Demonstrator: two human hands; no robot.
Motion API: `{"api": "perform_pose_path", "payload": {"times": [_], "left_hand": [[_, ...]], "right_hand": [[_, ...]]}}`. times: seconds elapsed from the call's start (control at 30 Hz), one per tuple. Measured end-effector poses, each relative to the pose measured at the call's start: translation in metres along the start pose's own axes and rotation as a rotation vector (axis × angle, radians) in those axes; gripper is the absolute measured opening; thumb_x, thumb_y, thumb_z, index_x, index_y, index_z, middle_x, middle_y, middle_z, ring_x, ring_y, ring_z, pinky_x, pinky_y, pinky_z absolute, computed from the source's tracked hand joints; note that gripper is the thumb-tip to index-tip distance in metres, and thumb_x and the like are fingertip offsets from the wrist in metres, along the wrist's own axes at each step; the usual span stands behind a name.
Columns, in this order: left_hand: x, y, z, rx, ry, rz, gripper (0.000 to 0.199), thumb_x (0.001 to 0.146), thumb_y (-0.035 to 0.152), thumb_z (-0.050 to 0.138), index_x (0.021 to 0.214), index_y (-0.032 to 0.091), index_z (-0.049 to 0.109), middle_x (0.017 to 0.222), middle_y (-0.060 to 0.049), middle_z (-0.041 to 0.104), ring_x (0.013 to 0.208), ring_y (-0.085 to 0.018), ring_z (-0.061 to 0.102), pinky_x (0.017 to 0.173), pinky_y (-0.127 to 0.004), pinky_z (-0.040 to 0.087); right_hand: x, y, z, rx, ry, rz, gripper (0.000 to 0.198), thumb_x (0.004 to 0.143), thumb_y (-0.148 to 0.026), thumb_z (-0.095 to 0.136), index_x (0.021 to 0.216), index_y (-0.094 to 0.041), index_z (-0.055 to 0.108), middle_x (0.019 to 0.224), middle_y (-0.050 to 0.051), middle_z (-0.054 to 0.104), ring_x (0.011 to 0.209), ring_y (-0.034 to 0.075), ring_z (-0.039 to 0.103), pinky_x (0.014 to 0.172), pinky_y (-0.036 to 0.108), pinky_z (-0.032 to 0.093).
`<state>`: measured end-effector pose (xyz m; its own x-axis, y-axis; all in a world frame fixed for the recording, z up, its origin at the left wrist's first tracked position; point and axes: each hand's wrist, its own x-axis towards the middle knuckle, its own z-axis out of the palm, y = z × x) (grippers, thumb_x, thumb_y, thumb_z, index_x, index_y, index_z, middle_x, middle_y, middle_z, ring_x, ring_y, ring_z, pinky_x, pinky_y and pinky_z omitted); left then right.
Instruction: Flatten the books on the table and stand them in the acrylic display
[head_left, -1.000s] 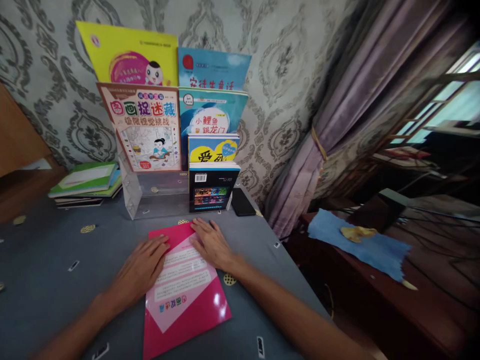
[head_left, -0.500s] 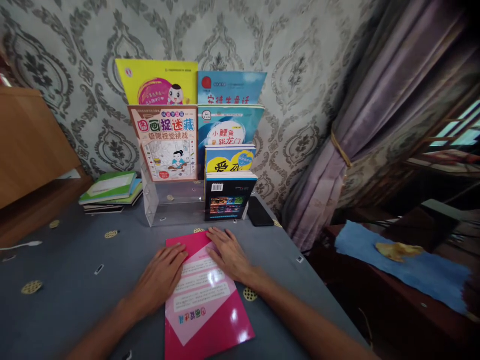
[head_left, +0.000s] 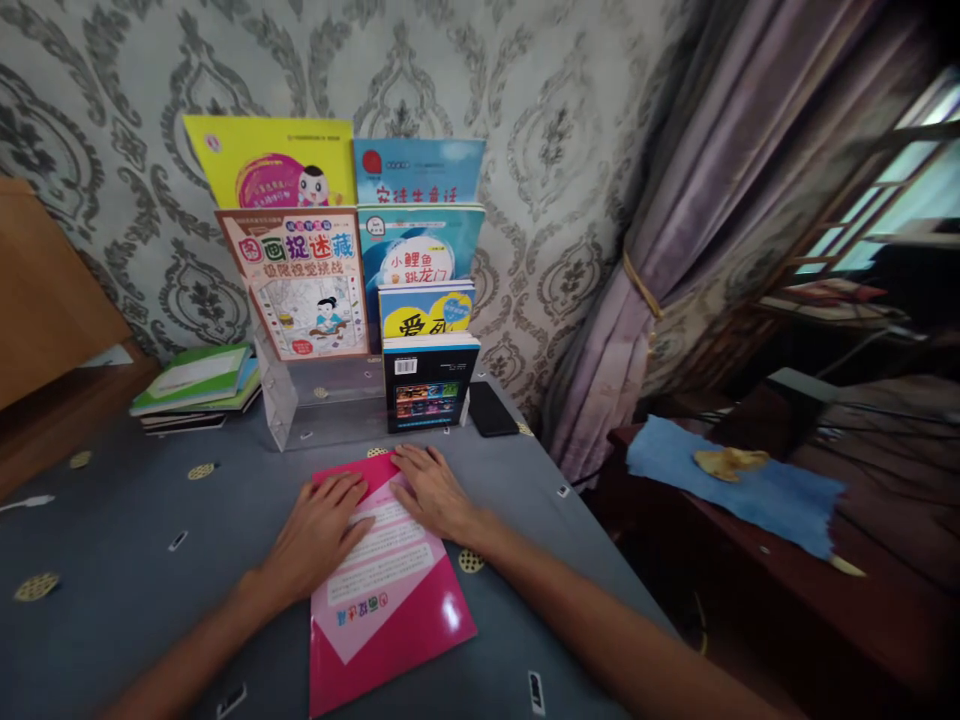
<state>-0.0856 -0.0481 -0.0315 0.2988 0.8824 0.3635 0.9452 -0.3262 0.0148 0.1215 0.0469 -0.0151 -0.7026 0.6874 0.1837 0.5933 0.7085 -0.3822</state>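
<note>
A pink book [head_left: 405, 655] lies on the table, its printing upside down to me. My left hand [head_left: 319, 530] rests on the book's left side, fingers stretched out over the cover. Across its upper right edge lies my right hand [head_left: 435, 495], palm down with the fingers extended. Just beyond the book stands a clear acrylic rack [head_left: 277, 400]. It holds several books, among them a picture book with a brown border [head_left: 307, 290], a yellow book [head_left: 270, 150], blue books [head_left: 420, 165] and a black-backed book [head_left: 427, 390].
A stack of green notebooks [head_left: 195, 375] sits left of the rack, near a wooden cabinet [head_left: 52, 290]. A black phone [head_left: 491, 410] lies at the rack's right. A white cable [head_left: 30, 502] is at the far left. Past the table's right edge, a blue cloth [head_left: 750, 500] lies on a dark red surface.
The whole view has shifted, so the rack and book appear further left. My left thumb is spread further from the fingers. Both hands stay on the pink book.
</note>
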Motion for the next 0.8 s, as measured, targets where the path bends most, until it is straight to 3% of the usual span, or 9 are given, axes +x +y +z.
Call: {"api": "perform_pose_path", "payload": {"times": [0.3,0.8], "left_hand": [[0.038,0.016,0.023,-0.037,0.041,0.086,0.043,0.102,0.027,0.037,0.139,0.017,0.056,0.14,-0.014,0.062,0.13,-0.025,0.056,0.108,-0.049,0.043],[0.035,0.013,0.025,-0.032,0.067,0.113,0.041,0.103,0.028,0.035,0.135,0.019,0.06,0.138,-0.012,0.064,0.129,-0.024,0.057,0.107,-0.046,0.045]], "right_hand": [[-0.001,0.002,0.0,-0.012,0.018,-0.01,0.045,0.099,-0.019,0.042,0.142,-0.013,0.053,0.151,0.015,0.052,0.144,0.024,0.043,0.121,0.051,0.027],[-0.001,0.003,-0.003,0.016,0.028,-0.01,0.044,0.097,-0.018,0.045,0.14,-0.014,0.053,0.149,0.016,0.054,0.143,0.024,0.044,0.121,0.051,0.028]]}}
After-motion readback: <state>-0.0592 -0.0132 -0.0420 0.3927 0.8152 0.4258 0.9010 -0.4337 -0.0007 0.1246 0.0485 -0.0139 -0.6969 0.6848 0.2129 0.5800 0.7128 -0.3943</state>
